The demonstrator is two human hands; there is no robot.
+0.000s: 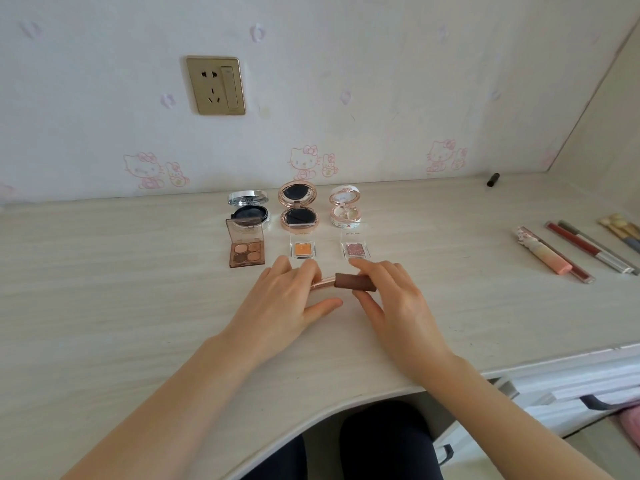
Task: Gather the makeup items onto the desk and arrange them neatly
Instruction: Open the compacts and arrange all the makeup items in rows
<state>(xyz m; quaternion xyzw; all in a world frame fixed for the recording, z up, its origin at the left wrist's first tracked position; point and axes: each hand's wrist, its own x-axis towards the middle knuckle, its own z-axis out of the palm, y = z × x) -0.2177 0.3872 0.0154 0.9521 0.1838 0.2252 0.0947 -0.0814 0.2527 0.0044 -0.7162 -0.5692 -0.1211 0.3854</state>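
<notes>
While open compacts (298, 206) and palettes (246, 250) sit in rows mid-frame, left hand (284, 299) and right hand (394, 299) each pinch one end of the lipstick (346, 282) below them, seemingly lining it up as a next row.

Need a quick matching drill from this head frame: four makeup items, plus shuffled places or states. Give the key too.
Items:
1. brown lipstick tube with rose-gold base
2. silver round compact with black cushion
3. small black cylinder
4. square orange eyeshadow pan in clear case

Places or states:
A. lying alone at the back right of the desk, near the wall
B. held between left hand and right hand
C. directly in front of the rose-gold round compact
D. open, behind the brown four-pan eyeshadow palette

Pairs: 1-B, 2-D, 3-A, 4-C
</notes>
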